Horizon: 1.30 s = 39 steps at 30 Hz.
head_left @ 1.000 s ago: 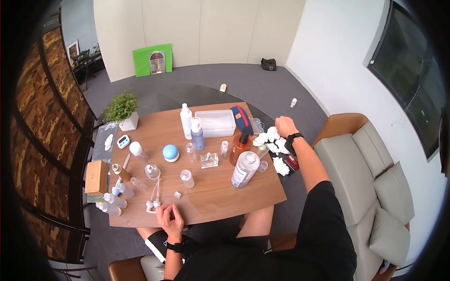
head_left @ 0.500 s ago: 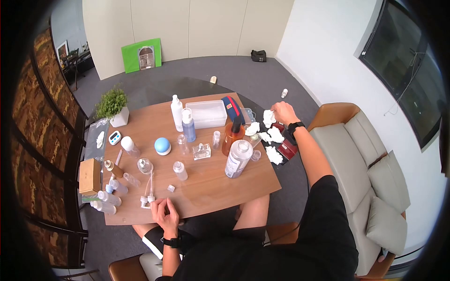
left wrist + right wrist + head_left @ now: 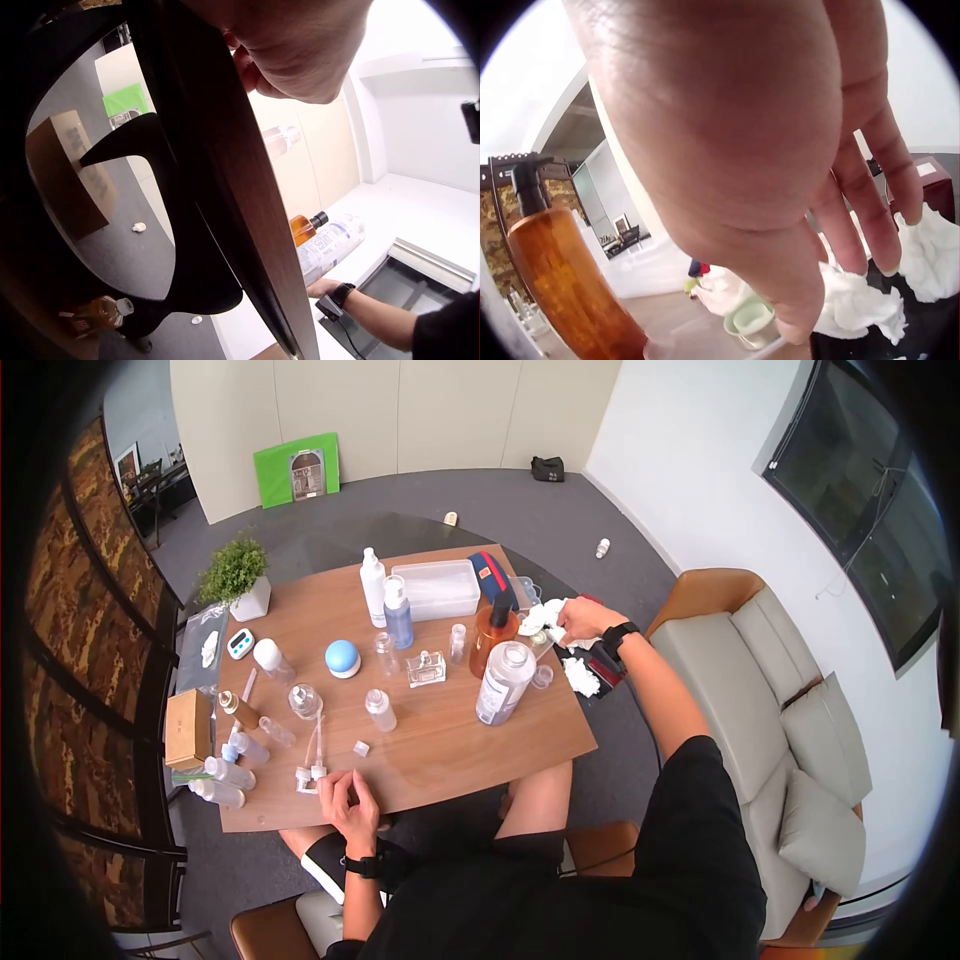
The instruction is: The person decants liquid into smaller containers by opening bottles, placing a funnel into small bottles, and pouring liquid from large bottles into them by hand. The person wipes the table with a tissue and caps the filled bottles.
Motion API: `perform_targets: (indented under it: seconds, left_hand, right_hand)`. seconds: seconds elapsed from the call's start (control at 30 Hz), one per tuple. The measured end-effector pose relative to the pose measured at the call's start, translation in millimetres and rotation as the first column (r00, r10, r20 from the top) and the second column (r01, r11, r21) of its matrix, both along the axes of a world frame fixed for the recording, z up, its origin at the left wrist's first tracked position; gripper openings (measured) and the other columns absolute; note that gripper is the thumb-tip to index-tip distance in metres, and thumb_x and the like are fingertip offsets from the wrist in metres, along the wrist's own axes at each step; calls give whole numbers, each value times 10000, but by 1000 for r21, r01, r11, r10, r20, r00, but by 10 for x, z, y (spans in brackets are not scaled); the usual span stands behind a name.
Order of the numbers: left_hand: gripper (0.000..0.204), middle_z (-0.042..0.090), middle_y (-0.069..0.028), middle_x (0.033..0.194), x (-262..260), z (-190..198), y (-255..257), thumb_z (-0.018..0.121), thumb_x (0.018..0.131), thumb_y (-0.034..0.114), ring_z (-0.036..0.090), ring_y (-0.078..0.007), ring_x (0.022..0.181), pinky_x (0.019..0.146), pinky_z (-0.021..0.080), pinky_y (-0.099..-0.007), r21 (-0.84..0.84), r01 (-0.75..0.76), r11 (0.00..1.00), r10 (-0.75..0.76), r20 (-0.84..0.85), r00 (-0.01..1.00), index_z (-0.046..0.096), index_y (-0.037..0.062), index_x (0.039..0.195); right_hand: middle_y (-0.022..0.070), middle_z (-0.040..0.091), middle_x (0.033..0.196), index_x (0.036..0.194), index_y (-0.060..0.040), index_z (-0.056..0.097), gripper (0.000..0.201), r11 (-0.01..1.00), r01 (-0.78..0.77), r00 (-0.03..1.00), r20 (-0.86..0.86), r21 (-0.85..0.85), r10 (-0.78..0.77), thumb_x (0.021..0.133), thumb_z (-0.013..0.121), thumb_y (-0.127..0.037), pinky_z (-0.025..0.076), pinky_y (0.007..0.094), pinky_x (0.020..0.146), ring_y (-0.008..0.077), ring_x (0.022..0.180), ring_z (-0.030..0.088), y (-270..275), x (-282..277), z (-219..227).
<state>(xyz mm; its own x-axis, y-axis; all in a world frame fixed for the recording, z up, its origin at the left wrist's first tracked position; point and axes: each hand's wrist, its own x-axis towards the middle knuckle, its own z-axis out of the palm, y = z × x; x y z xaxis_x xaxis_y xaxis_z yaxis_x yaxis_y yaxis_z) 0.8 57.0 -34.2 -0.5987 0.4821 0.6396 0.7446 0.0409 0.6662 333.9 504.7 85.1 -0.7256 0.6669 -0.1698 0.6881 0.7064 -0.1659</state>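
Note:
My right hand [image 3: 590,620] reaches over crumpled white tissues [image 3: 580,678] at the table's right edge. In the right wrist view its fingers [image 3: 859,214] are extended and spread, right at a crumpled tissue [image 3: 859,307], with the thumb apart. An amber pump bottle [image 3: 492,645] and a big clear labelled bottle [image 3: 505,685] stand left of that hand. My left hand [image 3: 350,805] rests at the near table edge, fingers loosely bent, holding nothing visible. Nearest to it are a pump head with a tube [image 3: 316,772] and a small whitish cap [image 3: 360,748].
Several small bottles and a brown box [image 3: 188,730] line the table's left side. A potted plant [image 3: 235,580], timer [image 3: 240,644], blue ball-shaped thing [image 3: 342,659], clear bin [image 3: 435,590] and perfume bottle [image 3: 427,669] are on the table [image 3: 440,760]. A sofa [image 3: 720,660] stands right.
My right hand has moved from the outer side of the tissues toward the table, and a tissue beside its fingertips shifted left with it. The left hand stays near the edge. The head view shifted slightly.

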Motion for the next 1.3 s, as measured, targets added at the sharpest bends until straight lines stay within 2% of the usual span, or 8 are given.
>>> perform_targets:
  seconds: [0.17,0.53,0.67,0.73,0.8,0.87,1.17,1.3]
  left_hand:
    - [37,638,-111,883,-57,13,37,721,931,-8,574,-248,767,649,456,-357,78,8,997,-1,-97,995,697,-16,904]
    - [44,643,-115,892,-60,33,37,718,933,-7,585,-259,779,665,466,-366,69,15,998,-6,-122,993,691,-12,899]
    - [50,649,-123,887,-10,25,-4,733,897,-33,591,-300,793,728,479,-407,-19,-28,999,29,79,996,700,5,895]
    - [58,658,-126,884,-29,50,23,740,882,-45,600,-302,796,729,487,-407,62,-8,998,9,-17,1000,709,1,898]
    - [67,657,-130,880,-33,32,28,743,872,-55,601,-309,799,736,490,-410,61,-13,998,13,3,1000,706,-5,899]
    - [71,658,-133,878,-38,66,34,744,868,-60,603,-311,802,741,492,-407,40,-30,999,30,5,1000,707,-9,899]
    - [61,658,-122,860,-46,53,24,756,866,-55,606,-291,791,726,492,-393,19,16,1000,-16,16,1000,724,-10,894]
    - [40,648,-74,862,-60,89,39,750,911,-12,511,-179,667,567,386,-315,60,6,998,-3,-52,999,716,-5,892]
  right_hand:
    - [199,774,914,942,-76,830,266,980,55,998,-2,194,-56,709,706,-43,607,450,820,383,892,750,-54,10,-103]
    - [203,767,903,941,-102,837,237,952,154,986,-109,264,-129,748,706,-63,604,471,823,402,878,743,-142,229,213]
    - [222,752,916,969,-83,825,219,928,257,944,-275,270,-181,784,707,-90,587,474,824,399,905,732,-687,284,665]
    - [225,751,968,981,-22,791,201,907,231,921,-380,353,-87,819,681,-71,575,463,860,409,915,719,-1052,386,763]
    - [200,757,924,992,3,773,163,927,311,809,-570,208,-143,856,685,-14,589,412,774,363,860,743,-1636,326,804]
    - [182,770,985,1032,-12,773,211,897,246,776,-629,367,45,837,708,37,601,388,781,329,878,762,-2099,319,511]
    - [188,739,1208,1139,45,725,280,946,150,836,-548,286,33,864,673,27,601,413,937,345,1088,729,-3120,-425,-794]
    - [293,593,1418,1324,124,604,427,961,46,916,-395,274,69,937,637,-52,454,481,1148,420,1336,577,-3330,-624,-796]
